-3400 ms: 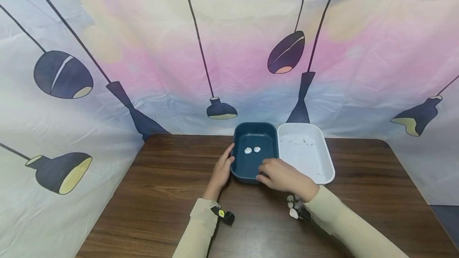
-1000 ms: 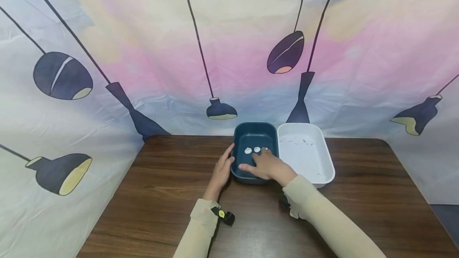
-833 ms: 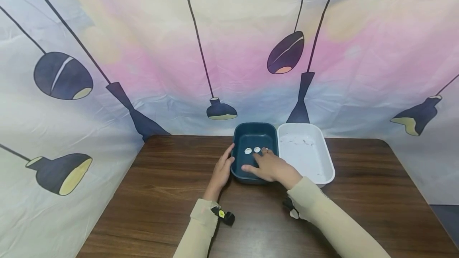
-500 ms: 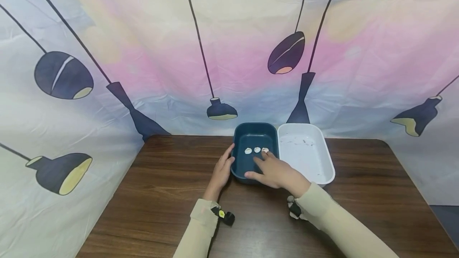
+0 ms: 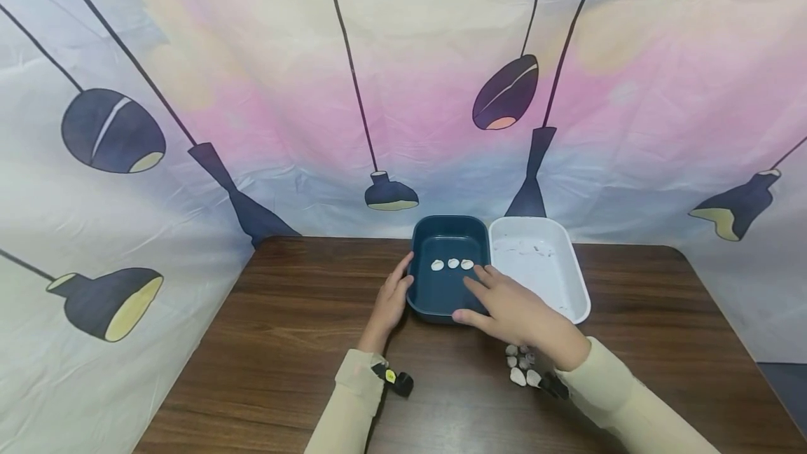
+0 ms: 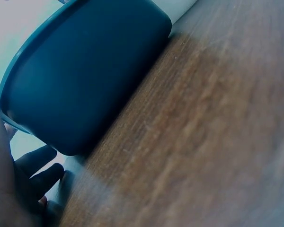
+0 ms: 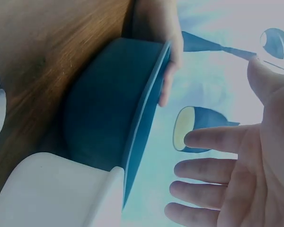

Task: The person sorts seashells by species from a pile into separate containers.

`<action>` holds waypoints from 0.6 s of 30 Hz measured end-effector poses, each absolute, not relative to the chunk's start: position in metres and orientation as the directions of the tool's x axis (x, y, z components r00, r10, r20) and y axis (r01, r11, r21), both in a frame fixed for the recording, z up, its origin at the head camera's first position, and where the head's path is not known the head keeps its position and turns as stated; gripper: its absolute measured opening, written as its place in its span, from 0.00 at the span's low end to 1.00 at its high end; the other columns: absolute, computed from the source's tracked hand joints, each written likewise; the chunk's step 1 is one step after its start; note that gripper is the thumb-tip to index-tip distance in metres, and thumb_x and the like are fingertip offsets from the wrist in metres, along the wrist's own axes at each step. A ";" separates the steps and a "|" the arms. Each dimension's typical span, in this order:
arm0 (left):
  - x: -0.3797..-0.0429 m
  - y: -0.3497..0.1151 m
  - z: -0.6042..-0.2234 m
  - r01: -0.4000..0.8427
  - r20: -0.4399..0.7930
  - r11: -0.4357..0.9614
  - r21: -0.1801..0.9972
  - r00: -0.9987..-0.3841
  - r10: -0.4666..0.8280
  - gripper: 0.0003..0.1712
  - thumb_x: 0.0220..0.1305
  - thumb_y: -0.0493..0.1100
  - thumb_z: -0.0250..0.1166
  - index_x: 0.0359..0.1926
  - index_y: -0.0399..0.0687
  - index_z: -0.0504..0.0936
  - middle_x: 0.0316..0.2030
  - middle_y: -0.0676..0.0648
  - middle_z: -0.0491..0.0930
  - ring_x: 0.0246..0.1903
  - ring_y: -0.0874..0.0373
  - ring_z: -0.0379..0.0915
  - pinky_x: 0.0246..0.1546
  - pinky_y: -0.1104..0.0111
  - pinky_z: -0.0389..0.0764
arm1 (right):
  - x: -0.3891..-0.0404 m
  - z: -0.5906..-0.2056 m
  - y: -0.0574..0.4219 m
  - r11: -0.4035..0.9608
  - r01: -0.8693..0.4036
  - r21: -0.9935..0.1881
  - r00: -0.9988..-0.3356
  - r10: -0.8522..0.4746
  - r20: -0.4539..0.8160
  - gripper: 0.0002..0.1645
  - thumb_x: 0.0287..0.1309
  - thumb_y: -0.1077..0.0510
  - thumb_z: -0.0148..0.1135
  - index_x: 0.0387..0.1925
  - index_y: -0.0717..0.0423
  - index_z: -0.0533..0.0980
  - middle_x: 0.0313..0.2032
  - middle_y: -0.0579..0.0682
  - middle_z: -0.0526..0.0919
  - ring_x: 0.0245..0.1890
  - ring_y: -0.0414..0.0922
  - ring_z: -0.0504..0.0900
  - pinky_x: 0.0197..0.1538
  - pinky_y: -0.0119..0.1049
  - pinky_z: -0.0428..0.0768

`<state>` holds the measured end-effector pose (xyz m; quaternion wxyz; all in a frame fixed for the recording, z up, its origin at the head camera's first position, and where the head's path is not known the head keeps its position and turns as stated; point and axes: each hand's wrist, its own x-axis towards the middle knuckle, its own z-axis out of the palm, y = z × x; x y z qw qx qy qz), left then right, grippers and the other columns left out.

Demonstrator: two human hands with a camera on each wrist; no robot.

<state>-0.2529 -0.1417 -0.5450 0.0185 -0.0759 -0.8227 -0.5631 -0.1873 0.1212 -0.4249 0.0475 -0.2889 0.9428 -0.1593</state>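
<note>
Three small white pebbles (image 5: 453,263) lie in a row across the dark teal tray (image 5: 449,303). My right hand (image 5: 513,308) hovers over that tray's right side, palm down, holding nothing. Its fingers (image 7: 206,168) are spread and straight in the right wrist view. My left hand (image 5: 387,303) rests against the tray's left rim with its fingers extended. In the left wrist view its fingers (image 6: 40,165) reach past the tray's outer wall (image 6: 85,75). On the table below my right wrist sits a cluster of several grey and white pebbles (image 5: 518,376), partly hidden by the wrist camera.
A white tray (image 5: 539,279) with small dark specks on its floor stands against the teal tray's right side. Both are at the back of the brown wooden table (image 5: 302,314). Behind hangs a pastel cloth (image 5: 284,90) printed with dark lamps.
My right hand has put down a third white pebble at the right end of the row, let go, and drawn back to the right. The left hand stays in place.
</note>
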 end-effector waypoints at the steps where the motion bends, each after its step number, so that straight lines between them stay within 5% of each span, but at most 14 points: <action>1: -0.253 -0.142 -0.545 0.146 0.115 0.354 0.924 -0.988 0.106 0.31 0.81 0.47 0.47 0.82 0.64 0.64 0.79 0.46 0.62 0.78 0.41 0.55 0.74 0.36 0.56 | -0.185 -0.424 0.123 0.779 -0.540 -0.318 -0.824 -0.566 0.013 0.53 0.72 0.25 0.51 0.74 0.66 0.69 0.74 0.72 0.64 0.75 0.70 0.63 0.72 0.63 0.68; 18: -0.254 -0.141 -0.547 0.124 0.095 0.369 0.921 -0.991 0.096 0.31 0.81 0.48 0.47 0.82 0.66 0.64 0.80 0.48 0.62 0.79 0.43 0.55 0.75 0.38 0.57 | -0.144 -0.423 0.149 0.736 -0.622 -0.268 -0.778 -0.620 0.103 0.48 0.73 0.29 0.55 0.71 0.66 0.73 0.72 0.67 0.71 0.73 0.67 0.68 0.71 0.60 0.70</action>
